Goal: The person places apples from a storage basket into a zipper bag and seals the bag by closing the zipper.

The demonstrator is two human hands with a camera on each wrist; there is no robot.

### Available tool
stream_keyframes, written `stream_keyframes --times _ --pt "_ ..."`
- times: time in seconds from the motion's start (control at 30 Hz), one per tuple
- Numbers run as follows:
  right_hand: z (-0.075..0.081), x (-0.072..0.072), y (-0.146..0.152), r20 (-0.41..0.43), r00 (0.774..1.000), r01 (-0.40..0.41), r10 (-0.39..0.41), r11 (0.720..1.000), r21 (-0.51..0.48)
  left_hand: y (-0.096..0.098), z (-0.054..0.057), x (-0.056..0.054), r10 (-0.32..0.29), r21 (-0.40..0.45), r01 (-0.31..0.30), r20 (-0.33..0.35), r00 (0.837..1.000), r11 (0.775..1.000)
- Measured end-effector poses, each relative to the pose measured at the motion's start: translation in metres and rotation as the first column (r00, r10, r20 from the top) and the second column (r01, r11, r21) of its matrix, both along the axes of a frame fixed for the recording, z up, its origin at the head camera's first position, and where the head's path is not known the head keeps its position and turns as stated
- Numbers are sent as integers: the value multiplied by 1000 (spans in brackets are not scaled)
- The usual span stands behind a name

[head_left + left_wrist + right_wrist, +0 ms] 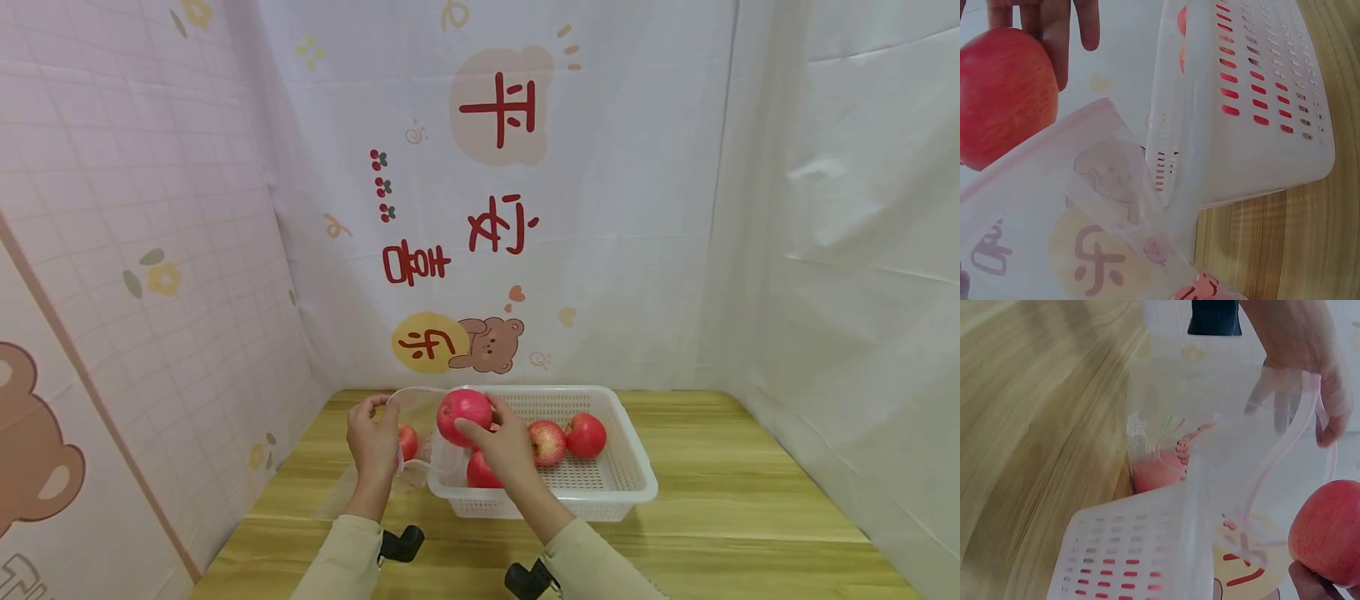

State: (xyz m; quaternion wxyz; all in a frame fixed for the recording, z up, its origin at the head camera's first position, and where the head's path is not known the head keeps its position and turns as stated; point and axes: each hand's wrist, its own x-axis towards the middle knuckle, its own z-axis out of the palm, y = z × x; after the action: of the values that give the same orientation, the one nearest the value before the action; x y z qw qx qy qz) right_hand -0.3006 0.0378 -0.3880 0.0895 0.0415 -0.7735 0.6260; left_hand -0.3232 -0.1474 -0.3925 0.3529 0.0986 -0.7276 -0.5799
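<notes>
My left hand [372, 442] pinches the rim of a clear plastic bag [1210, 394] with printed pictures, its mouth spread. One red apple [1159, 474] lies low inside the bag. My right hand [512, 447] grips another red apple [465, 410] above the left end of a white plastic basket [551, 495], beside the bag's mouth. In the left wrist view, this held apple [1007, 97] hangs just over the bag's pinkish rim, the fingers behind it. Several more red apples [586, 436] sit in the basket, partly hidden by my right hand and forearm.
The basket stands on a wood-grain table [720, 500], with the bag close against its left end. A white printed cloth [630, 208] hangs behind the table, and more cloth rises at both sides. Black wrist cameras [402, 543] hang beneath my sleeves.
</notes>
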Motion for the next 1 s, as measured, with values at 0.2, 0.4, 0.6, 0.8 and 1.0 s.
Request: stream_keyframes --times 0.2,0.4,0.6,0.8,1.0 --pt "1 4 -9 -28 998 -56 55 998 -36 0 0 0 -11 15 11 24 1000 1000" --pt "-4 6 -20 -48 996 -84 82 996 -40 3 1 0 -22 31 22 14 1000 999" --pt "-10 1 -30 -37 996 -79 78 997 -24 4 1 0 -30 21 30 9 1000 999" --pt "-14 -3 -36 -33 998 -57 60 996 70 4 2 1 -36 15 36 20 999 999" --pt "-20 -6 -42 -21 999 -40 44 986 162 3 2 0 -41 29 40 28 999 999"
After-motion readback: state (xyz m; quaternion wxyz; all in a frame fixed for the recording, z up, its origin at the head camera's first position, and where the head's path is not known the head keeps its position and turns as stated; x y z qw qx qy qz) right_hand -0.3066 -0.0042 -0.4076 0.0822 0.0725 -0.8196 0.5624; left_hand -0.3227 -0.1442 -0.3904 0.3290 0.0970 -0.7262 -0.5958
